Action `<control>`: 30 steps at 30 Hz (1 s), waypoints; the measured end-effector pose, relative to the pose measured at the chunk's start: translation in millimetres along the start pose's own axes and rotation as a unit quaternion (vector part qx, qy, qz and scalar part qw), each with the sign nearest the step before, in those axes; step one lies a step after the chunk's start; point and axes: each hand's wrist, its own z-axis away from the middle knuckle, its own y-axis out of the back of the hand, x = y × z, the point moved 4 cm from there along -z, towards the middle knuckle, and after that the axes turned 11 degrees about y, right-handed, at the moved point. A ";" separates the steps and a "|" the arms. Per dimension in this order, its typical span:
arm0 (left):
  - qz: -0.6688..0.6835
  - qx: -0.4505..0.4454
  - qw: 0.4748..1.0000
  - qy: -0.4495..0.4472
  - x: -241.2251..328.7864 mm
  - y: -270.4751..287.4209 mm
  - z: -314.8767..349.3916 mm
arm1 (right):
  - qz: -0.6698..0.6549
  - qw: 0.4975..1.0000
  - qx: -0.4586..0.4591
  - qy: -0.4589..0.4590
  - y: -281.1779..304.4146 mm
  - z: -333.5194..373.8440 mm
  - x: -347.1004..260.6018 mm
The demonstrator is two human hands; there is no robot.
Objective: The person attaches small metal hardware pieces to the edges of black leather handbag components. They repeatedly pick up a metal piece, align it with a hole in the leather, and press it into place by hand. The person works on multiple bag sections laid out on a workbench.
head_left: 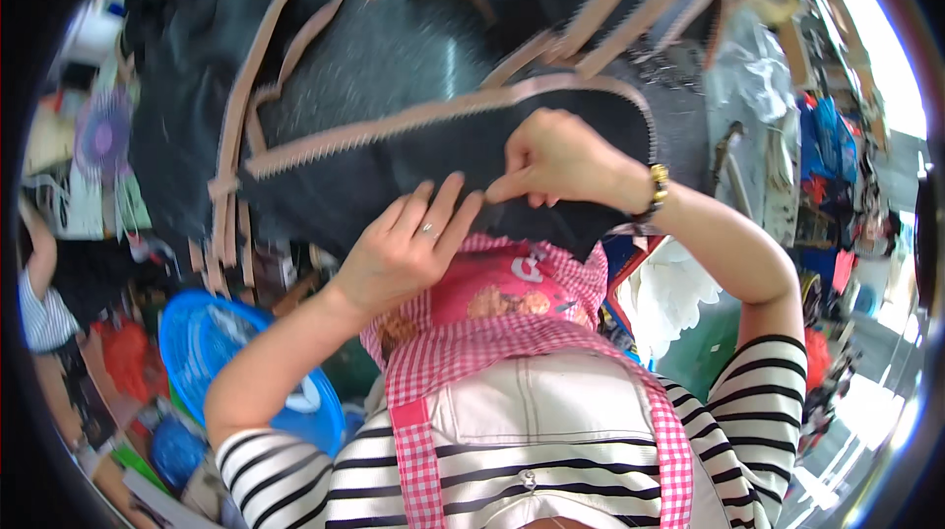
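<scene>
A black leather-like panel [394, 163] lies in front of me, with a brown notched strip [369, 125] along its far edge, curving round at the right. My left hand [409, 239] rests on the panel's near part, its fingers stretched out and a ring on one of them. Close to its fingertips, my right hand [556, 163] is closed in a pinch at the panel's surface. Whatever sits between the right thumb and finger, if anything, is too small to make out.
More black pieces with brown strips [258, 47] lie at the far left and far right [630, 7]. A clear plastic bag [753, 66] is at right. A blue basket [187, 332] stands at lower left, near a purple fan [102, 133]. Another person's arm [39, 244] shows at far left.
</scene>
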 end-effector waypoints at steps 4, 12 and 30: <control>0.126 -0.087 0.988 -0.002 -5.1 38.3 -36.6 | -0.188 0.971 0.096 0.108 30.4 35.4 4.7; 0.442 -0.017 0.897 -0.018 -4.0 190.8 -223.7 | 0.110 0.864 0.480 0.101 101.8 125.0 149.1; 0.275 0.317 0.900 0.121 -45.8 112.5 -256.1 | 0.094 0.892 0.416 0.152 114.8 92.8 147.0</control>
